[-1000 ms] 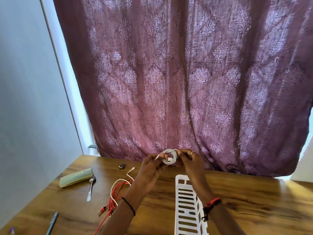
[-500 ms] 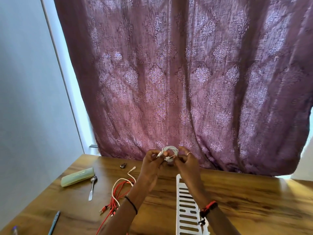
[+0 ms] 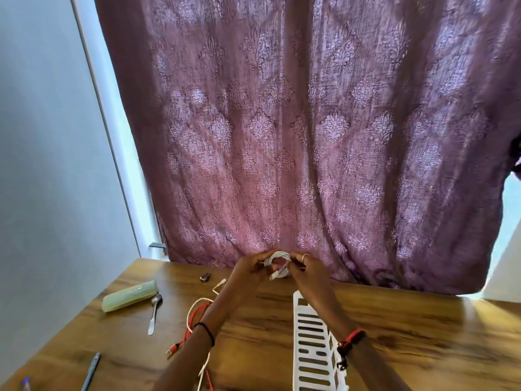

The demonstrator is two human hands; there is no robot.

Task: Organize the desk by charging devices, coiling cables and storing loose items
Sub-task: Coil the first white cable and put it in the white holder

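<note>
Patterned purple curtain [image 3: 282,136], backlit by daylight, hangs behind 1 wooden desk [image 3: 394,334]; pale grey wall [image 3: 42,136] at left.

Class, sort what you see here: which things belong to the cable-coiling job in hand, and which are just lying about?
In use: white coiled cable, left hand, right hand.
Lying about: red and white cables, white basket, green case, spoon, pen.

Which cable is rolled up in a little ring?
The coiled white cable pinched between the left hand and right hand. The red cable and the loose white cable sprawl on the desk.
</note>
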